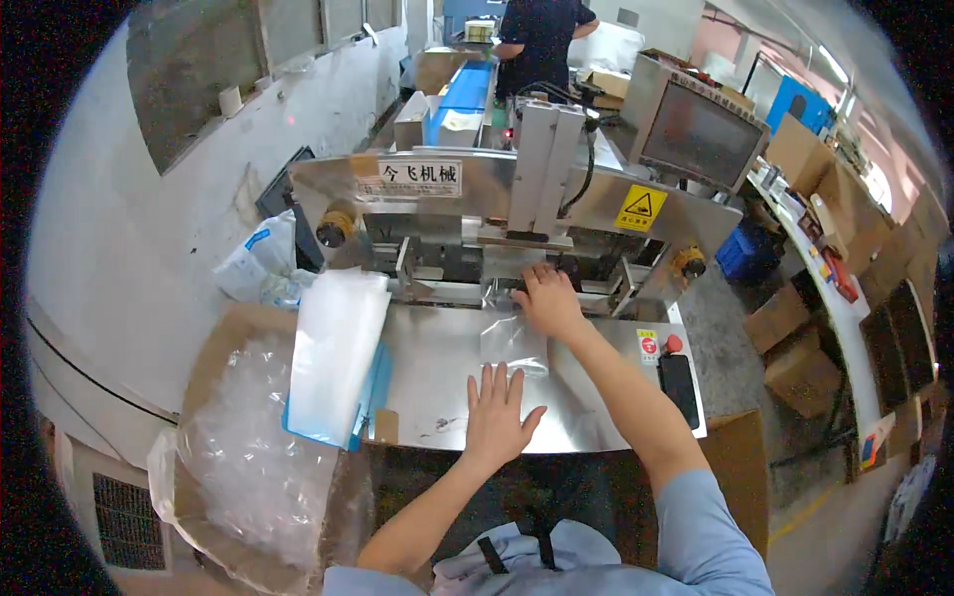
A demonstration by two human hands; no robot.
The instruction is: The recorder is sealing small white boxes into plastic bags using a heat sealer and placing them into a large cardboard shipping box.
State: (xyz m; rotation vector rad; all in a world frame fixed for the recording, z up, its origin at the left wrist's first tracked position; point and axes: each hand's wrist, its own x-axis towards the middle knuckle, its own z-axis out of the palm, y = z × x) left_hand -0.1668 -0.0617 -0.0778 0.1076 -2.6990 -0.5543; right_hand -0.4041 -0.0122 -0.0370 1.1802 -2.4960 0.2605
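Observation:
A clear plastic bag (512, 348) lies flat on the metal worktop (427, 358), its far end reaching in beneath the machine's upright metal head (542, 169). Over the bag's right side, close to the machine's opening, my right hand (550, 301) rests with fingers extended and slightly bent. My left hand (497, 419) is open at the bag's near end, fingers spread, palm down, thumb out to the right; its fingertips come up to the bag's near edge. To the left, a stack of white translucent bags (338, 338) sits on a blue support (373, 397).
Below left stands a carton (224, 368) filled with clear plastic bags. A red stop button (674, 344) and a black phone (679, 389) are at the worktop's right edge. A screen (704, 129) rises behind right. Another person (537, 50) stands beside a blue conveyor (465, 89).

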